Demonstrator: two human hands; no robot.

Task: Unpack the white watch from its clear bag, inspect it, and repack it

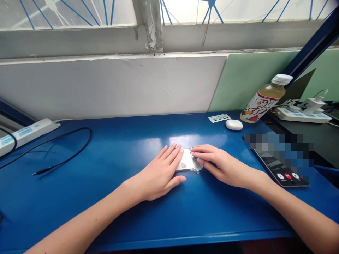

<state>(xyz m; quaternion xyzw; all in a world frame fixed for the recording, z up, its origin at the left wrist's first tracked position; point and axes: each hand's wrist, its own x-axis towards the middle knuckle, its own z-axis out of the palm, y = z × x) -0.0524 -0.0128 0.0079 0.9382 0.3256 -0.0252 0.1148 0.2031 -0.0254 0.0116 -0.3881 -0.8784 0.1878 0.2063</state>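
A small flat white packet (186, 160) lies on the blue table, with crinkled clear plastic and a small metal-looking bit at its right end. My left hand (161, 173) rests palm down over the packet's left part, fingers stretched out and thumb apart on the near side. At the other end, my right hand (225, 164) has its thumb and fingertips on the clear plastic, holding it at the edge. The underside of the packet and whatever is inside it are hidden.
On the blue table (127, 222) a black cable (66, 162) and a power strip (29, 134) are at left. At right are a card (219, 118), a white earbud case (234, 124), a drink bottle (265, 100), a phone (275, 169) and another power strip (304, 115).
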